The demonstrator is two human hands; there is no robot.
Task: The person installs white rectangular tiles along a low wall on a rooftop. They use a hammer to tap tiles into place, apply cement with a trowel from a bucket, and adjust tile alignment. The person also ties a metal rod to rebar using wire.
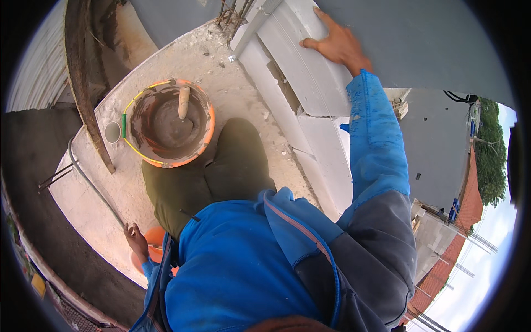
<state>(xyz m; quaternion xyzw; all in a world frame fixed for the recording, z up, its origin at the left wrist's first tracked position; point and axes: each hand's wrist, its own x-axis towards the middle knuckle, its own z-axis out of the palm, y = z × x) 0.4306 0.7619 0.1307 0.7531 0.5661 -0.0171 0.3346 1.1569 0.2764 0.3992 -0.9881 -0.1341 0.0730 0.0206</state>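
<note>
My right hand (332,41) is spread against the top of a pale grey block wall (287,63), fingers apart along the slab's edge. My left hand (136,242), low on the left, has loosely bent, parted fingers by the end of a thin grey conduit (99,193), beside a partly hidden orange bucket (155,237). In front of my knees an orange bucket (209,122) holds wet grey mortar and a wooden-handled tool (183,102). A short pale pipe (113,131) stands at that bucket's left.
I am on a dusty concrete slab (83,221) with a dark drop along its left edge (33,160). A curved timber (83,105) and protruding rebar (232,16) are near the bucket. A large grey wall (442,44), orange netting (470,182) and trees (492,149) lie right.
</note>
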